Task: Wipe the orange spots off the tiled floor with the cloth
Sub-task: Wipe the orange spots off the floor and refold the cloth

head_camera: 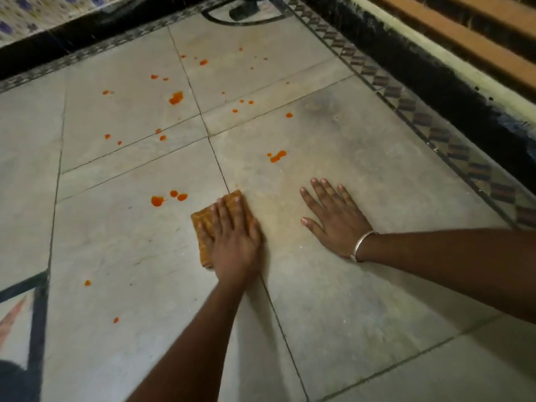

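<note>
Tiled floor [348, 314], spots [157, 201] scattered mostly beyond and left of the cloth [203, 220]: left hand [232, 239] presses it flat, grip released, right hand [333, 219] splayed on tile right of the cloth, holding nothing; cloth already looks orange-soaked, so the likely risk is smearing rather than lifting.

The setting was a domestic interior, most probably a room of a home. The floor [362, 285] consisted of large pale stone tiles with dark joints. A decorative border strip [435, 132] of dark diamond shapes ran along its edge, backed by a black skirting band [429, 79]. A surface with a purple floral print [29, 13] stood at the far left corner. Wooden slats [464, 33] lay beyond the skirting at the right.
</note>
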### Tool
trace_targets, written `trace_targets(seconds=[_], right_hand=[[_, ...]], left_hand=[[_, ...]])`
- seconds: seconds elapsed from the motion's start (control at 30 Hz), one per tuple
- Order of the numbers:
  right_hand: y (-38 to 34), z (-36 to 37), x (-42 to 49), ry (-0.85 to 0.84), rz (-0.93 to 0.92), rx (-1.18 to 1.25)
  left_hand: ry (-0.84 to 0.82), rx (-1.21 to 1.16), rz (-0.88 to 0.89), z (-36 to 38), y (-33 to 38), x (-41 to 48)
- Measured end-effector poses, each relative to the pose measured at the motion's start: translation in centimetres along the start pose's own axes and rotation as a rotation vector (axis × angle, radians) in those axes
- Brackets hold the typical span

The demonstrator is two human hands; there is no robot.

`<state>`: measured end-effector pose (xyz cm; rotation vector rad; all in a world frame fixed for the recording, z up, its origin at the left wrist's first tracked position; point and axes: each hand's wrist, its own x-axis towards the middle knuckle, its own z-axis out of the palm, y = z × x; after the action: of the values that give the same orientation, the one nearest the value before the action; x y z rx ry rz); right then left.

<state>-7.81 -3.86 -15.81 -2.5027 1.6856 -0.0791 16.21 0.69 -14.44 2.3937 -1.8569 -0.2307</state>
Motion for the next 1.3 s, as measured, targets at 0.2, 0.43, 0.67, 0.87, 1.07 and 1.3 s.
trace_targets(seconds=[0.2, 0.43, 0.67, 0.87, 1.07, 1.3], right_hand=[[0.0, 0.3, -0.1, 0.052, -0.017, -0.006], [-0.1, -0.1, -0.3, 0.039, -0.029, -0.003], [0.0, 0.1, -0.3, 0.055, -0.033, -0.013], [0.1, 0.1, -0.2, 0.04, -0.032, -0.01], [0.3, 0.2, -0.4, 0.042, -0.031, -0.002], [0.5, -0.4, 0.0, -0.081, -0.033, 0.085]], left_hand=[[0.009, -0.077, 0.118, 2.0, 6.7, -7.1], [-0.003, -0.023, 0.082, 0.9, 3.4, 1.7], [0.008, -0.066, 0.048, 1.9, 7.2, -6.6], [-0.008, -0.01, 0.155, 1.1, 5.4, 1.4], [0.073, -0.067, -0.111, 1.4, 3.4, -4.1], [0.044, -0.181, -0.007, 2.8, 8.7, -11.4]])
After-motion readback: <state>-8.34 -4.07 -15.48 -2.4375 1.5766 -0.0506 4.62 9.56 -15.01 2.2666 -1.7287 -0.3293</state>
